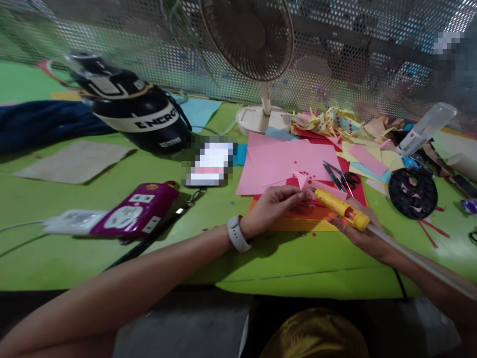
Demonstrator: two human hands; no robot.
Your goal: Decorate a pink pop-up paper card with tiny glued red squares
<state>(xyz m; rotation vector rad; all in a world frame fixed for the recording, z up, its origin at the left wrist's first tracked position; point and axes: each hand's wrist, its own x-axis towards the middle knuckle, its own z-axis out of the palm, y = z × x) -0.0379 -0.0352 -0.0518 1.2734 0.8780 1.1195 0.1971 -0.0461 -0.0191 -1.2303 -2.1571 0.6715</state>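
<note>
My right hand (363,238) is wrapped round a yellow hot glue gun (341,206), with a long pale glue stick (413,261) running out of its back over my forearm. The dark nozzle points left, close to the fingertips of my left hand (274,206). Those fingers pinch a small folded piece of pink paper (306,185); its exact shape is partly hidden. Beneath and behind are pink paper sheets (276,161) over red and orange sheets (301,224). Black-handled scissors (352,180) lie on them, beside several tiny red paper bits.
A fan (266,119) and a big black bottle (141,117) stand at the back. Left of my hands are a lit phone (210,164) and a purple power strip (134,211). Paper scraps (339,122), a clear bottle (428,129) and a black palette (413,194) lie right.
</note>
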